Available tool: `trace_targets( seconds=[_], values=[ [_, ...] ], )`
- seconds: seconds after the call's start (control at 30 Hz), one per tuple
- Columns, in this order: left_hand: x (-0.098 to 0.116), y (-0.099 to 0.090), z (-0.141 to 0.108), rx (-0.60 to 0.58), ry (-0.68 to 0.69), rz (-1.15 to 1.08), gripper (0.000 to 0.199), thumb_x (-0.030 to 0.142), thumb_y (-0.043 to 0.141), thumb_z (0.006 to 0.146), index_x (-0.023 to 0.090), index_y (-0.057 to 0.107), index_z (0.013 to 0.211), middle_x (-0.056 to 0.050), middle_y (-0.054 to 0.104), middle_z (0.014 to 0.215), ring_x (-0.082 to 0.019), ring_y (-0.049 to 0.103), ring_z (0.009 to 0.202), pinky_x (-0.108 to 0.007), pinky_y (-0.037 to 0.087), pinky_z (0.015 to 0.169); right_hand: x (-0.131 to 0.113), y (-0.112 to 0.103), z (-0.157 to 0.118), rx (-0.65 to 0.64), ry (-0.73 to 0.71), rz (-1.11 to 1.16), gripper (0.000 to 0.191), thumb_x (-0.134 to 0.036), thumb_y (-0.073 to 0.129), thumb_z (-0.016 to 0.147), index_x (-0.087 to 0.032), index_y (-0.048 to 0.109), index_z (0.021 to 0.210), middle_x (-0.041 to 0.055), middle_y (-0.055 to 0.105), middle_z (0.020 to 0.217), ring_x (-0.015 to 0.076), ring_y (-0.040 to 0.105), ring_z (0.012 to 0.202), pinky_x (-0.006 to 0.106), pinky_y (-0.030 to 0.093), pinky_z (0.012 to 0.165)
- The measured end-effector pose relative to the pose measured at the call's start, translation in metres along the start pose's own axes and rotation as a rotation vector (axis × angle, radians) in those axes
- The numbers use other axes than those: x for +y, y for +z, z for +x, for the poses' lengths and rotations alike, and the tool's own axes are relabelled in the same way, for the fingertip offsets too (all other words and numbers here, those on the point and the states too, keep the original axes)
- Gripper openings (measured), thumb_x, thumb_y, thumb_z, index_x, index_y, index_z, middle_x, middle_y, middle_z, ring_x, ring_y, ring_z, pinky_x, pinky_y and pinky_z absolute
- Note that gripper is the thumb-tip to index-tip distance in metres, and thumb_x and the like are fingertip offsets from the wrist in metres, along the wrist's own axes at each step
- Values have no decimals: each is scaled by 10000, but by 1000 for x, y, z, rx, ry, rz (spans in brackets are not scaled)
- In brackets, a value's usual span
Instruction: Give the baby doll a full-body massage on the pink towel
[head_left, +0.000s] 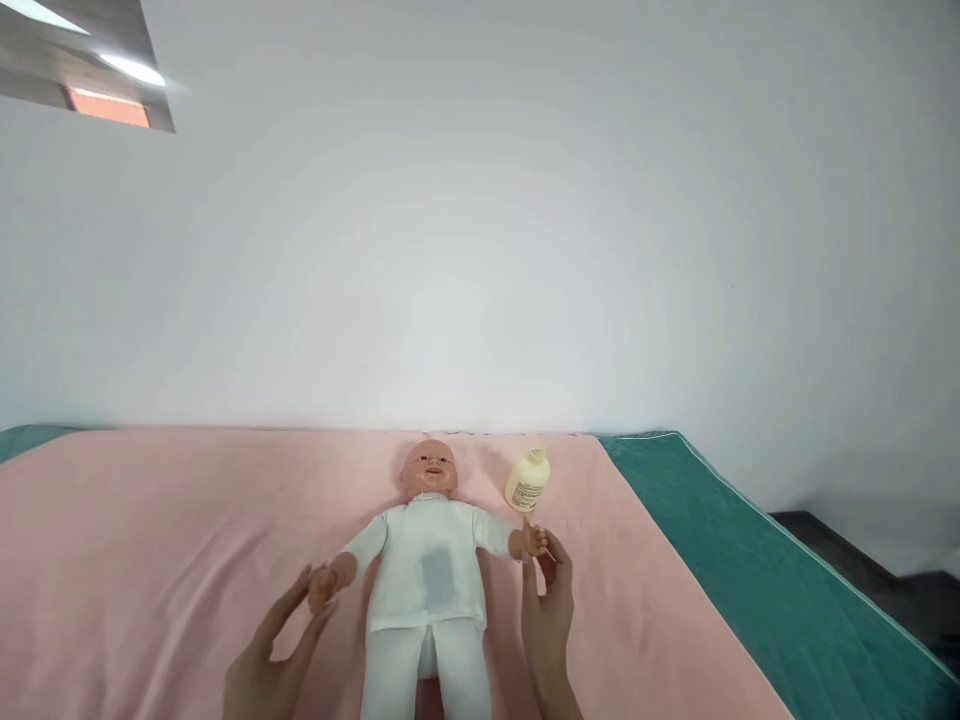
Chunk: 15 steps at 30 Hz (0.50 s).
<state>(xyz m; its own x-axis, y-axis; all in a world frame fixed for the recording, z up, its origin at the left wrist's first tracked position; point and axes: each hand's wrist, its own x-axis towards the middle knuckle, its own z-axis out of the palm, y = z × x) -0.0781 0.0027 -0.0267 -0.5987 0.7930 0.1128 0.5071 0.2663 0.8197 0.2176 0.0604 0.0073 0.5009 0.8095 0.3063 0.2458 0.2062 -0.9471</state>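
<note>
A baby doll point(427, 540) in white cloth lies on its back, its head toward the wall and its arms spread. On its belly is a grey-blue rectangular patch point(438, 578). My left hand point(279, 645) grips the doll's hand point(322, 588) on the left side between thumb and fingers. With thumb and fingertips, my right hand point(547, 610) holds the doll's other hand point(534, 540). A pale yellow bottle point(529, 480) with dark print stands just beyond that hand. The doll's lower legs are cut off by the frame's bottom edge.
A pink cloth point(187, 540) with some wrinkles lies under the doll. Green fabric point(750, 540) shows beside it on the right, its edge slanting toward the lower right corner. Behind rises a plain white wall point(450, 220). Dark items point(892, 580) are at the far right.
</note>
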Motion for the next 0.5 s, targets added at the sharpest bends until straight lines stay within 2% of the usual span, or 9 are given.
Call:
trace_targets(
  seconds=[0.07, 0.13, 0.2, 0.23, 0.27, 0.33, 0.5],
  values=[
    [8, 14, -6, -31, 262, 4, 430, 492, 584, 807, 303, 622, 1191, -8, 643, 1250, -260, 631, 1095, -330, 566, 805, -7, 6, -10, -95, -198, -80, 320, -366, 534, 905, -214, 585, 1182, 100, 631, 1159, 256, 601, 1080, 381, 523, 891],
    [14, 28, -10, -58, 605, 35, 382, 425, 589, 832, 303, 619, 1192, 0, 621, 1280, -249, 576, 1179, -365, 502, 950, -12, 11, -20, -219, -446, -150, 273, -280, 515, 924, -261, 620, 1176, 84, 654, 1114, 241, 623, 1046, 375, 545, 873],
    [20, 41, -11, -100, 896, 97, 361, 350, 593, 853, 312, 602, 1212, 11, 644, 1246, -229, 582, 1174, -379, 461, 1005, -13, 14, -29, -323, -700, -203, 334, -184, 496, 927, -313, 614, 1212, 69, 665, 1110, 230, 634, 1039, 381, 556, 874],
    [23, 46, -11, -118, 1000, 127, 359, 319, 590, 863, 311, 593, 1222, 15, 654, 1230, -217, 595, 1157, -376, 456, 1009, -12, 15, -33, -361, -807, -227, 382, -143, 494, 922, -331, 599, 1237, 63, 669, 1111, 228, 637, 1042, 390, 558, 879],
    [25, 50, -12, -125, 1072, 153, 355, 300, 586, 871, 301, 587, 1226, 13, 661, 1217, -207, 612, 1133, -369, 462, 1002, -11, 16, -36, -388, -891, -246, 424, -112, 495, 915, -340, 580, 1262, 60, 672, 1112, 228, 638, 1045, 400, 560, 882],
    [30, 56, -12, -115, 1121, 185, 352, 304, 582, 882, 266, 577, 1232, -2, 674, 1194, -193, 643, 1081, -350, 490, 968, -7, 18, -40, -411, -981, -272, 478, -77, 505, 904, -343, 548, 1299, 60, 678, 1111, 237, 639, 1053, 419, 562, 882],
    [33, 56, -11, -117, 1102, 176, 385, 371, 592, 875, 218, 561, 1227, -17, 697, 1151, -188, 672, 1021, -331, 535, 919, 2, 18, -44, -413, -975, -265, 525, -55, 524, 881, -345, 527, 1318, 64, 673, 1116, 250, 625, 1080, 433, 570, 870]
  ],
)
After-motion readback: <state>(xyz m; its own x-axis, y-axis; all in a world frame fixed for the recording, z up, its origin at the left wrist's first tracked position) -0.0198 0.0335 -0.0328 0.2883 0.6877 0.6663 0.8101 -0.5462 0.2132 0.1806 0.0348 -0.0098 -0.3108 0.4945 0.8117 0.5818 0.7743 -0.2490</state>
